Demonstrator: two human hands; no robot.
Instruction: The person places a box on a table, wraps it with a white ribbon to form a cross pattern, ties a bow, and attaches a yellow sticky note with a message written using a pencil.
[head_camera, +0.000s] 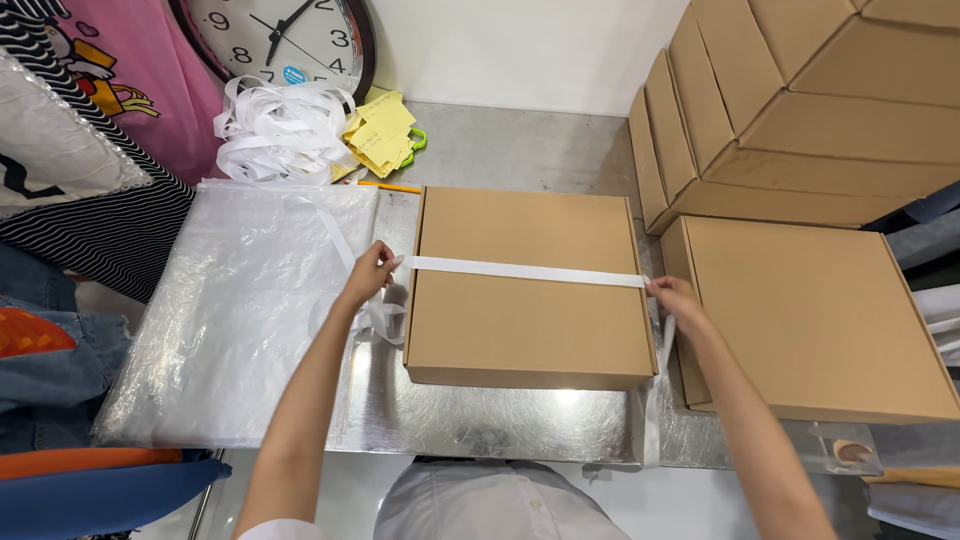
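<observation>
Strapping step: white strap (520, 271) stretched across cardboard box (527, 285) on desk (470, 415). Left hand (368, 272) pinching one end, right hand (676, 295) pinching other. Next, likely: keeping tension, passing ends under box.

Two bare forearms are seen, uncovered from wrist to elbow. No rings, watches or bracelets are worn on the left hand (368, 270) or the right hand (675, 295). A white sleeve edge is glimpsed at the left upper arm (only a sliver, at the lower border of the view). The torso is covered by a pale, white-grey garment (495, 505) of smooth fabric, on which light folds are visible. Fingernails are too small to be judged.
</observation>
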